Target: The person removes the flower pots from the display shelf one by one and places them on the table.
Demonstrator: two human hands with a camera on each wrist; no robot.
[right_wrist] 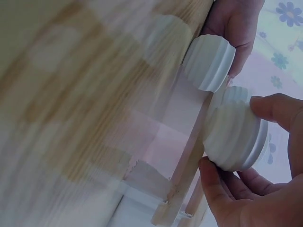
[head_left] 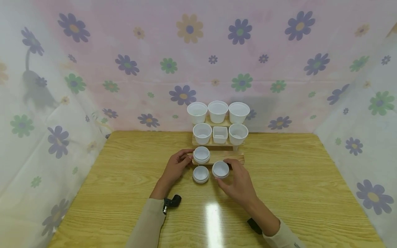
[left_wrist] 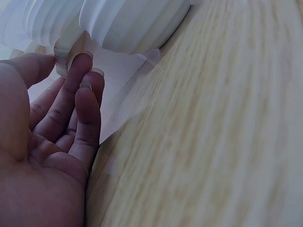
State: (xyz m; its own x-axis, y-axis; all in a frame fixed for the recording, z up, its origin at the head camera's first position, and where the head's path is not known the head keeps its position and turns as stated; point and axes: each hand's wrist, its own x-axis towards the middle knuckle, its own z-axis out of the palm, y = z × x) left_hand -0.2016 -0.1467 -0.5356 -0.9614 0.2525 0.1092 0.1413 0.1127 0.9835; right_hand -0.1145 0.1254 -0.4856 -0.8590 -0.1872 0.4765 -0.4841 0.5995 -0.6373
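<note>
My right hand (head_left: 240,182) grips a small white ribbed round pot (head_left: 221,169) between thumb and fingers, just in front of the lowest step of a tiered wooden stand (head_left: 221,156). The right wrist view shows this pot (right_wrist: 234,135) tilted by the camera angle, its ribbed side within the fingers. At the left end of that lowest step, my left hand (head_left: 175,167) pinches the board's end (left_wrist: 66,49) between thumb and fingertips. A matching white pot (head_left: 201,155) sits on the step beside the left fingers. Another such pot (head_left: 201,174) stands on the table in front.
On the middle step are two round white cups, one of them a ribless cup (head_left: 202,133), with a square white cup (head_left: 220,134) between them. Three larger white cups (head_left: 218,112) fill the top step. Flowered cloth (head_left: 214,69) hangs behind the wood-grain table (head_left: 130,165).
</note>
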